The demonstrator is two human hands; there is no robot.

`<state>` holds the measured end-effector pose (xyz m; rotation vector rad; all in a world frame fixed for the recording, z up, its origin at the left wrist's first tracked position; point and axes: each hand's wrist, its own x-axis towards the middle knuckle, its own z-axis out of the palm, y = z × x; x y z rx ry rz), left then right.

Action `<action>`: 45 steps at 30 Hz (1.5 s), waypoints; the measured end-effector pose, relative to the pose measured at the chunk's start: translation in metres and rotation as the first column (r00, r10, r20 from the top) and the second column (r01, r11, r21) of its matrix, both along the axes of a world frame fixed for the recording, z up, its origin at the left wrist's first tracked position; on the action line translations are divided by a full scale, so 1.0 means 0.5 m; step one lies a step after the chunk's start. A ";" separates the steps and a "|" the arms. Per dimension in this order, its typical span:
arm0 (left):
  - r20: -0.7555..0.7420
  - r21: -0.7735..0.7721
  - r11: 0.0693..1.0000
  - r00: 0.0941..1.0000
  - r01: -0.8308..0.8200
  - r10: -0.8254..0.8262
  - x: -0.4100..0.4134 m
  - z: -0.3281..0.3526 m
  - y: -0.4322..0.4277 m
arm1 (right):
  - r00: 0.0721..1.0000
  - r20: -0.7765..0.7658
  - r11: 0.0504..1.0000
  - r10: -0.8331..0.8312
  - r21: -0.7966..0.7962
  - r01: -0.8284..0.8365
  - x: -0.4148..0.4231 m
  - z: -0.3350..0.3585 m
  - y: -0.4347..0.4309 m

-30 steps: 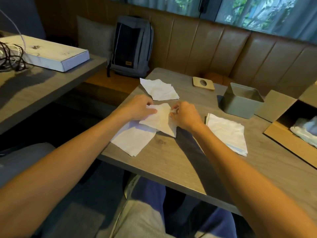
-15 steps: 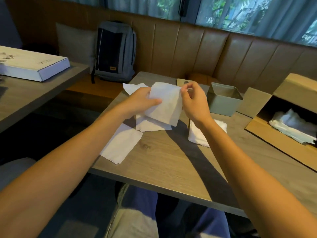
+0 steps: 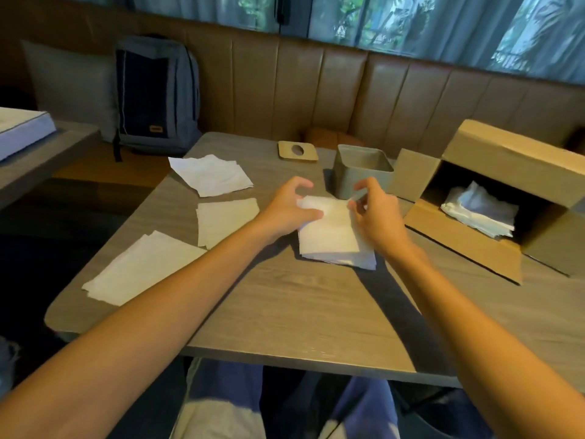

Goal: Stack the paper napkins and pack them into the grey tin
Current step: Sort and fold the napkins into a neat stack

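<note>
The napkin [image 3: 329, 229] that both hands held in the air a moment ago now lies on top of the stack [image 3: 364, 263] on the table [image 3: 300, 312], just beside the open grey tin [image 3: 361, 174]. We see the left hand [image 3: 286, 210] with its thumb resting on the napkin's left edge, its fingers arched loosely above and gripping nothing. The right hand [image 3: 376, 217] curls at the far right corner, and we cannot tell whether it pinches the paper.

You have bare tabletop [image 3: 300, 315] along the near edge. The grey tin [image 3: 354, 182] stands open-topped just behind the napkin stack [image 3: 332, 242]; an upright flap of the cardboard box [image 3: 512, 153] blocks its right side.
</note>
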<state>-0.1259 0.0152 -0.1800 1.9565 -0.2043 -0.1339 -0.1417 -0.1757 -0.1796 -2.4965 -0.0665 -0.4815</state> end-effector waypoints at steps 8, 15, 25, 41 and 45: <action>0.174 0.260 0.965 0.984 -0.019 -0.028 0.001 -0.037 -0.031 | 0.992 -0.044 0.950 -0.120 -0.295 0.102 -0.005 -0.050 -0.016; 0.242 0.369 0.927 0.970 -0.063 -0.030 -0.006 -0.045 -0.023 | 0.991 -0.014 0.939 -0.132 -0.323 0.120 -0.002 -0.062 -0.028; 0.251 0.589 0.766 0.959 -0.257 0.129 0.009 0.009 0.180 | 0.956 -0.079 0.950 0.281 -0.114 -0.289 0.027 0.020 0.167; -0.050 0.476 0.865 0.978 -0.157 0.205 0.004 0.010 0.289 | 0.871 -0.442 0.972 0.217 0.016 -0.234 0.084 -0.014 0.315; -0.073 0.078 0.975 0.974 -0.210 0.216 0.001 0.042 0.271 | 0.895 -0.376 0.966 0.240 0.188 -0.180 0.075 0.008 0.286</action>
